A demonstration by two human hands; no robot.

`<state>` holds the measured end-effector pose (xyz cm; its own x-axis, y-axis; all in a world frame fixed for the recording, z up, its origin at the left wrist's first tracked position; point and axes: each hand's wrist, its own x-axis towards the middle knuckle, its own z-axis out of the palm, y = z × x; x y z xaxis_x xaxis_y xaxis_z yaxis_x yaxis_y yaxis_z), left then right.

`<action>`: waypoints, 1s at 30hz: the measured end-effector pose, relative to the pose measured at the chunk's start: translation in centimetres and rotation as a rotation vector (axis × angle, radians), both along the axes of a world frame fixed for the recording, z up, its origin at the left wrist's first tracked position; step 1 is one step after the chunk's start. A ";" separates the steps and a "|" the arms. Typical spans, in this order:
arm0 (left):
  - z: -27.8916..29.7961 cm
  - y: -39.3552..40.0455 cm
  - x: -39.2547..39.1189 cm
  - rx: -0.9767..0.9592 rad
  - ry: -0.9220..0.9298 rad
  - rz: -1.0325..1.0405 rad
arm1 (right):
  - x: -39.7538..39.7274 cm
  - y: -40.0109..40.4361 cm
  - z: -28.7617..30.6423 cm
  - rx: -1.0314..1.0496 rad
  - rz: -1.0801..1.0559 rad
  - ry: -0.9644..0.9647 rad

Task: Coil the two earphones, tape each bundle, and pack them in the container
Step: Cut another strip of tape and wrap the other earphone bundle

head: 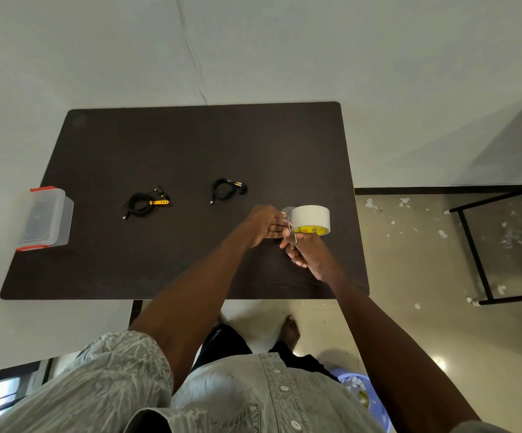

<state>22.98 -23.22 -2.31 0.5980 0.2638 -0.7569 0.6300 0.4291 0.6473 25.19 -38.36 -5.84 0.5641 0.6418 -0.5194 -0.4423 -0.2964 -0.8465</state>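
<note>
Two coiled black earphones lie on the dark table: one with a yellow remote at left of centre, the other near the middle. A white tape roll stands on the table at the right. My left hand pinches a short strip of tape pulled off the roll. My right hand grips small scissors, whose blades meet that strip beside the roll. A clear container with red clips sits at the table's left edge.
The table stands against a white wall. To the right is tiled floor strewn with paper scraps and a black metal frame. A blue bin sits on the floor by my feet.
</note>
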 end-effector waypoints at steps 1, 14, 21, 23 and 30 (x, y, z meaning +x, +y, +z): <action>0.1 0.0 0.0 0.001 0.001 0.002 | 0.0 0.0 0.0 -0.009 -0.006 -0.002; -0.2 -0.1 -0.1 0.034 0.003 -0.014 | -0.8 0.2 0.6 0.002 -0.115 0.008; 0.0 -0.2 0.0 0.000 -0.004 -0.004 | -1.4 0.1 0.7 -0.064 -0.032 -0.008; 0.0 -0.1 0.0 -0.012 -0.003 -0.017 | -1.4 0.1 0.6 -0.069 -0.059 -0.004; 0.0 -0.1 0.1 -0.020 0.008 -0.047 | -1.0 0.2 0.6 -0.014 -0.099 -0.013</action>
